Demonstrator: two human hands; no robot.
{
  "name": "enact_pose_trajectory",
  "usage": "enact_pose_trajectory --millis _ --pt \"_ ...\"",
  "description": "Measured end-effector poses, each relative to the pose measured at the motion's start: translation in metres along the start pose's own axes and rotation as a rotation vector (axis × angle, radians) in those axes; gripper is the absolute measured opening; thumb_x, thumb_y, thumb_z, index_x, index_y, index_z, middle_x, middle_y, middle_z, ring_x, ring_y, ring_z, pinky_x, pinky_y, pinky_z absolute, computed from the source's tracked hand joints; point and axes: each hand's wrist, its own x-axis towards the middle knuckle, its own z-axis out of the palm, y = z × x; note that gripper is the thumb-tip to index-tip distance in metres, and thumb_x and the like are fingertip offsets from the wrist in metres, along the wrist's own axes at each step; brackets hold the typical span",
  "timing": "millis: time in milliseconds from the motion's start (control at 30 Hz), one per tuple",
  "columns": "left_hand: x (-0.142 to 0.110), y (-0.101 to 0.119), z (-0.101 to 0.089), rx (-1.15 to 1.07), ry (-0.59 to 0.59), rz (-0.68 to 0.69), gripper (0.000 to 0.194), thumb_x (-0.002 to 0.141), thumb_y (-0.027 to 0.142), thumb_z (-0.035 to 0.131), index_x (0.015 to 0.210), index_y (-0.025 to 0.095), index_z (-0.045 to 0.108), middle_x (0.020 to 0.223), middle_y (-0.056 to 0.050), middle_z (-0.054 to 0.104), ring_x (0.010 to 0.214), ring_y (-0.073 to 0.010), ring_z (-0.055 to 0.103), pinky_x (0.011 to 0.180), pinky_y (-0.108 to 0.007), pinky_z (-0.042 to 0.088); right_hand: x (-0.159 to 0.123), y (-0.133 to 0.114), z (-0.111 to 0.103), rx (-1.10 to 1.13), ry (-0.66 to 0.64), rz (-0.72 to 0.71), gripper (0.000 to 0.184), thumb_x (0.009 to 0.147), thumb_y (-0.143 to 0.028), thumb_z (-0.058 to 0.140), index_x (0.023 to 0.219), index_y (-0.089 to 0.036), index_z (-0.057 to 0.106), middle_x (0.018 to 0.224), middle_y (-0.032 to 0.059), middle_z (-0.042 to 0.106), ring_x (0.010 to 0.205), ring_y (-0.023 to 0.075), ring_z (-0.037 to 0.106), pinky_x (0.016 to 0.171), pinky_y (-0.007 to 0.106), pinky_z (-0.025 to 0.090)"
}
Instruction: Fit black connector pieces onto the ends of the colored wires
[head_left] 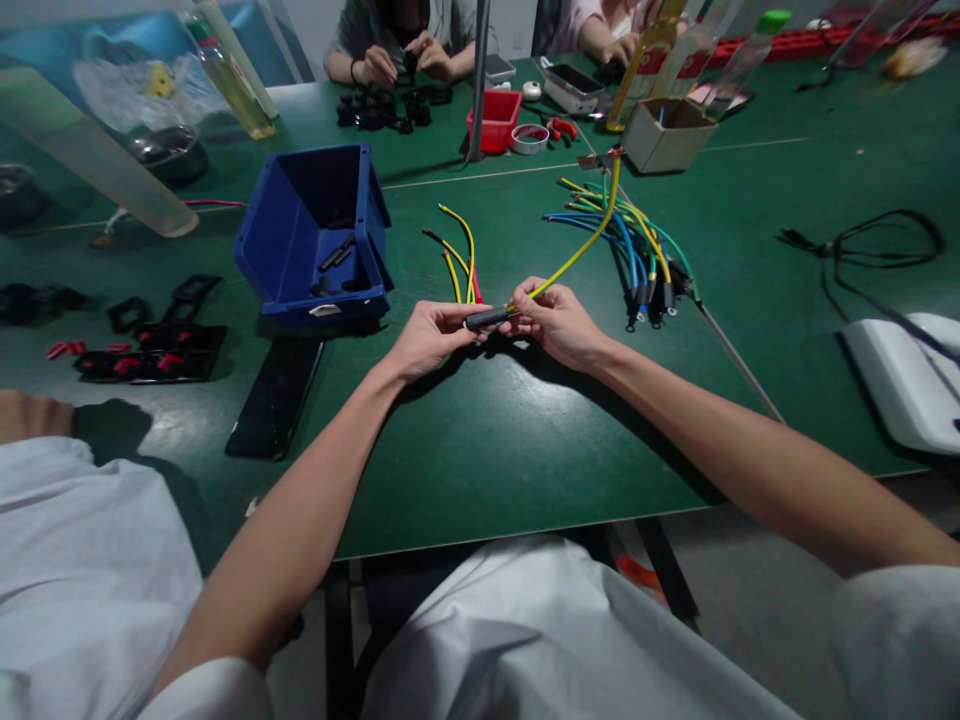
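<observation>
My left hand pinches one end of a short black tube just above the green table. My right hand grips the tube's other end together with a yellow wire that runs up and away to the right. A few short yellow and red wires lie on the table just beyond my hands. A bundle of blue, green and yellow wires with black ends lies further right.
A blue plastic bin with black parts stands left of my hands, and a black phone lies near it. Black and red parts sit at far left. Other people's hands work at the far edge beside a red box and a cardboard box. Black cables and a white object are at right.
</observation>
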Motion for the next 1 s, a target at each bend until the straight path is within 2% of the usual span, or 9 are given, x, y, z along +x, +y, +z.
enact_pose_trajectory --millis 1000 --pt "-0.0005 0.0027 0.0013 -0.015 -0.042 0.003 0.046 0.066 0.026 0.078 0.110 0.015 0.073 0.098 -0.011 0.076 0.085 -0.0200 0.071 0.083 -0.035 0.055 0.0009 0.0013 0.0008 0.001 0.012 -0.010 0.038 0.073 -0.048 0.078 0.081 -0.019 0.055 0.069 -0.0009 0.066 0.063 0.0106 0.066 0.059 0.022 0.053"
